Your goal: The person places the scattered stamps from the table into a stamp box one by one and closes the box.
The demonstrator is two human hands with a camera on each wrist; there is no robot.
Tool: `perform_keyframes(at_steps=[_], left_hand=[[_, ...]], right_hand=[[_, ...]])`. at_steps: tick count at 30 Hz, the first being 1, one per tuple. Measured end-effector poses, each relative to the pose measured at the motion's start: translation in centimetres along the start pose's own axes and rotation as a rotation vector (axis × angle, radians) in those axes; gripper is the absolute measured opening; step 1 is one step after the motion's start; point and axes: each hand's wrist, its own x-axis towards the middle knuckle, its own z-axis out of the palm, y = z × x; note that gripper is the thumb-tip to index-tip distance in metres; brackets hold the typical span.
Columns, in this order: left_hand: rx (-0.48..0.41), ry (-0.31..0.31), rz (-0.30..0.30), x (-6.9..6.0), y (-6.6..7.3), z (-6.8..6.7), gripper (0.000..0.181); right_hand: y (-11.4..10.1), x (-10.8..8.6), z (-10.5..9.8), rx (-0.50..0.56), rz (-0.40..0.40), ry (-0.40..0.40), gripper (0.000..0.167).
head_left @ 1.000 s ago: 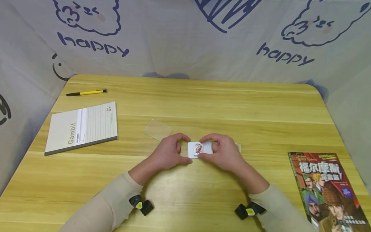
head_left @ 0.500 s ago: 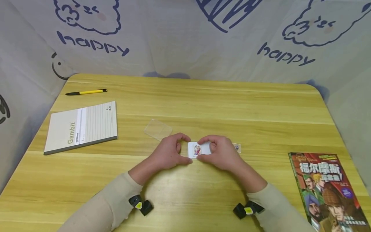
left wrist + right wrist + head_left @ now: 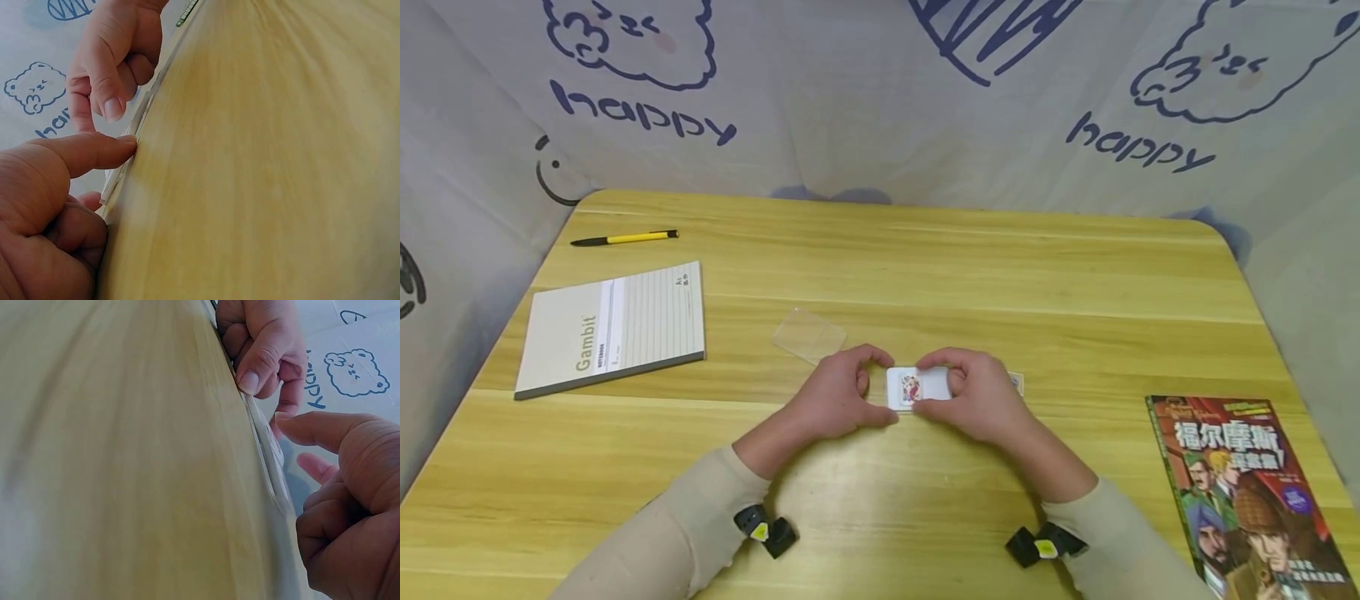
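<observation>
Printed square (image 3: 911,388) lies on the white card (image 3: 937,382), left of its middle; our left hand (image 3: 838,397) pinches the card, our right hand (image 3: 981,398) the square. Placing looks nearly done; whether it is fixed, we cannot tell.

A yellow-and-black pen (image 3: 625,238) lies near the far left corner of the worktop (image 3: 925,275), a Gambit notebook (image 3: 612,330) below it by the left edge, and a cropped, seemingly comic-style book (image 3: 1247,492) near the right edge.

Between left hand (image 3: 836,396) and right hand (image 3: 982,397), the small square (image 3: 910,388) is lying on the slab (image 3: 936,382); the notebook (image 3: 613,329) is lying left, the magazine (image 3: 1243,475) right.
</observation>
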Motion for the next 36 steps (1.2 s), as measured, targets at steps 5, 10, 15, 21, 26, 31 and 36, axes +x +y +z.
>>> perform_keyframes(at_steps=[5,10,15,21,26,31,36], left_hand=[[0.020,0.008,0.003,0.0,0.1,0.0,0.064],[0.014,0.012,-0.002,0.0,0.0,0.1,0.064],[0.016,0.012,0.001,0.0,0.0,0.1,0.065],[0.018,0.008,0.009,0.0,-0.1,0.1,0.065],[0.010,0.004,0.010,0.0,0.0,0.1,0.065],[0.009,0.000,0.007,0.0,0.1,0.1,0.064],[0.005,0.000,0.004,0.0,0.1,0.1,0.064]], right_hand=[[0.1,-0.6,-0.7,0.011,0.019,0.028,0.045],[0.7,-1.2,-1.7,0.049,0.050,0.044,0.043],[1.6,-1.8,-2.7,0.036,0.056,0.085,0.044],[2.6,-2.4,-3.8,0.016,0.070,0.114,0.045],[3.2,-2.9,-4.7,-0.001,0.104,0.125,0.045],[4.0,-3.5,-5.6,-0.025,0.129,0.136,0.044],[4.5,-3.9,-6.2,-0.064,0.142,0.131,0.043]])
